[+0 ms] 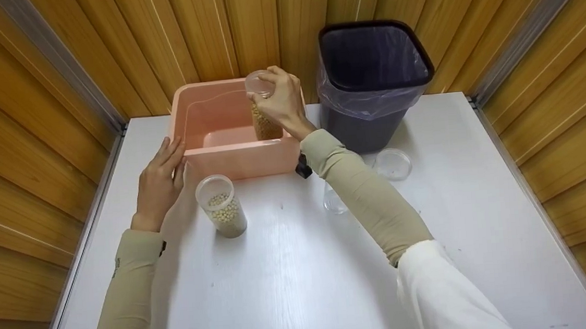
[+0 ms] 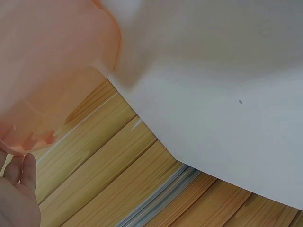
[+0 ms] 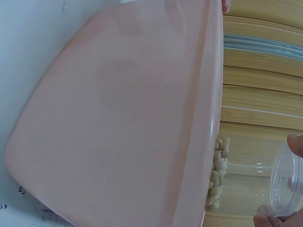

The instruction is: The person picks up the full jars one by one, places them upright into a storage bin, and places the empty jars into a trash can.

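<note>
My right hand (image 1: 282, 98) grips a clear jar (image 1: 260, 84) by its upper end, fingers and thumb on opposite sides. Tan beans (image 3: 217, 172) fill the lower part of this jar. It is upright inside the pink bin (image 1: 243, 158), near the right end; its base is hidden behind the front wall. My left hand (image 1: 161, 180) touches the bin's left front corner with fingers extended, and its fingertips (image 2: 29, 165) show by the rim in the left wrist view. A second clear jar (image 1: 223, 206), partly filled with pale beans, stands upright in front of the bin.
A dark trash bin (image 1: 368, 127) with a plastic liner stands at the back right. Before it lies a clear round lid (image 1: 393, 164). Another clear container (image 1: 333, 202) is partly hidden under my right forearm. Wood-look panels (image 1: 251, 26) border the white table (image 1: 281, 280).
</note>
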The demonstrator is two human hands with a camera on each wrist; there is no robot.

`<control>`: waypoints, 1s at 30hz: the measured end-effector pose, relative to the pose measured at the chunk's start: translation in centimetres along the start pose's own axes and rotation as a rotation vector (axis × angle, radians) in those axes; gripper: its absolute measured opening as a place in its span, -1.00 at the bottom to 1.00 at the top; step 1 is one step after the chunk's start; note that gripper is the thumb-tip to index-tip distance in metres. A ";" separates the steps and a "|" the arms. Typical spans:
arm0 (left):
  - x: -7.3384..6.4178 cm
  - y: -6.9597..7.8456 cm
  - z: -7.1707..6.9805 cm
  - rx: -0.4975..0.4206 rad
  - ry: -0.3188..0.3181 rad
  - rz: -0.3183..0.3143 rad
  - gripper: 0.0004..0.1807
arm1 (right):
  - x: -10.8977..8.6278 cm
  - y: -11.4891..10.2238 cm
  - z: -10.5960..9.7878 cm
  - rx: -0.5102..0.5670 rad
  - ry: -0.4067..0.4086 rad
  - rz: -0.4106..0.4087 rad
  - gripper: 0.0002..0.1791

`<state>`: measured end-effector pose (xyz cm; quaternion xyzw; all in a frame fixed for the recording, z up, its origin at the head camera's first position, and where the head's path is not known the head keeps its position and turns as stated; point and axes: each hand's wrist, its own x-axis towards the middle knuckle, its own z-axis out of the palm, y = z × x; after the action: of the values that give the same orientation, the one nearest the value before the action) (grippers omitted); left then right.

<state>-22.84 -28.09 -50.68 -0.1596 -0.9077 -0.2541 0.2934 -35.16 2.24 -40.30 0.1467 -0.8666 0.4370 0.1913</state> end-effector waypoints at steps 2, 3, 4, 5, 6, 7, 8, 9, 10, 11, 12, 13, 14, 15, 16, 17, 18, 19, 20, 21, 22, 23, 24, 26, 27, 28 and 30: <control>0.0 0.0 0.0 0.000 0.003 -0.004 -0.56 | -0.1 0.1 0.2 -0.020 -0.014 0.015 -0.49; 0.0 -0.1 0.0 0.000 0.006 -0.003 -0.57 | -0.1 0.1 0.3 -0.031 -0.025 0.025 -0.48; 0.0 -0.1 0.0 0.002 0.007 -0.002 -0.57 | -0.1 0.2 0.3 -0.044 -0.033 0.036 -0.48; 0.0 0.0 0.0 0.003 0.008 -0.002 -0.57 | -0.1 0.3 0.4 -0.053 -0.042 0.045 -0.48; 0.0 0.0 0.0 0.003 0.008 -0.002 -0.57 | -0.1 0.4 0.5 -0.059 -0.050 0.056 -0.48; 0.0 0.0 0.0 0.003 0.007 -0.002 -0.57 | -0.1 0.5 0.5 -0.060 -0.057 0.066 -0.48; 0.0 0.0 0.0 0.004 0.006 -0.004 -0.57 | -0.2 0.6 0.6 -0.061 -0.064 0.074 -0.48; 0.0 0.0 0.0 0.004 0.005 -0.006 -0.57 | -0.2 0.8 0.6 -0.062 -0.073 0.081 -0.48; 0.0 0.0 0.1 0.000 0.008 -0.010 -0.57 | -0.2 0.9 0.7 -0.058 -0.080 0.088 -0.48; 0.0 0.0 0.1 0.001 0.007 -0.010 -0.57 | -0.2 1.0 0.7 -0.051 -0.092 0.093 -0.48; 0.0 0.0 0.1 0.002 0.008 -0.012 -0.57 | -0.2 1.1 0.7 -0.045 -0.102 0.099 -0.47; 0.0 0.0 0.1 0.004 0.007 -0.011 -0.56 | -0.2 1.2 0.8 -0.042 -0.108 0.100 -0.47; -0.1 0.0 0.2 0.005 0.006 -0.012 -0.56 | -0.2 1.3 0.8 -0.040 -0.113 0.099 -0.47; -0.1 0.0 0.2 0.005 0.005 -0.012 -0.56 | -0.3 1.4 0.9 -0.036 -0.117 0.103 -0.47; -0.1 0.0 0.2 0.005 0.002 -0.012 -0.55 | -0.3 1.6 0.9 -0.033 -0.119 0.106 -0.47; -0.1 0.0 0.2 0.009 -0.002 -0.012 -0.55 | -0.4 1.7 1.0 -0.032 -0.121 0.109 -0.48; -0.1 0.0 0.2 0.007 -0.003 -0.013 -0.54 | -0.4 1.8 1.0 -0.035 -0.121 0.113 -0.47; -0.2 0.0 0.2 0.005 -0.003 -0.015 -0.54 | -0.4 1.9 1.1 -0.040 -0.121 0.115 -0.47; -0.2 0.0 0.2 0.001 -0.002 -0.017 -0.54 | -0.4 2.0 1.1 -0.043 -0.122 0.117 -0.47; -0.2 0.0 0.2 -0.002 -0.001 -0.019 -0.53 | -0.4 2.0 1.2 -0.047 -0.125 0.121 -0.46; -0.2 0.0 0.2 -0.005 0.000 -0.020 -0.53 | -0.4 2.1 1.2 -0.052 -0.126 0.121 -0.46; -0.2 0.0 0.2 -0.007 0.000 -0.020 -0.53 | -0.4 2.1 1.2 -0.056 -0.127 0.124 -0.46; -0.2 0.0 0.2 -0.009 0.001 -0.020 -0.53 | -0.4 2.2 1.2 -0.061 -0.128 0.125 -0.46; -0.2 -0.1 0.2 -0.012 0.005 -0.018 -0.53 | -0.4 2.2 1.2 -0.066 -0.129 0.129 -0.46; -0.2 -0.2 0.3 -0.012 0.006 -0.016 -0.53 | -0.4 2.2 1.2 -0.069 -0.129 0.130 -0.46; -0.1 -0.2 0.3 -0.012 0.006 -0.014 -0.53 | -0.3 2.3 1.3 -0.074 -0.129 0.131 -0.46; -0.1 -0.2 0.2 -0.011 0.011 -0.011 -0.52 | -0.3 2.3 1.3 -0.083 -0.131 0.132 -0.46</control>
<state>-22.93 -28.14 -50.99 -0.1551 -0.9055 -0.2616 0.2960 -36.14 2.54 -42.81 0.1097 -0.9023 0.4019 0.1111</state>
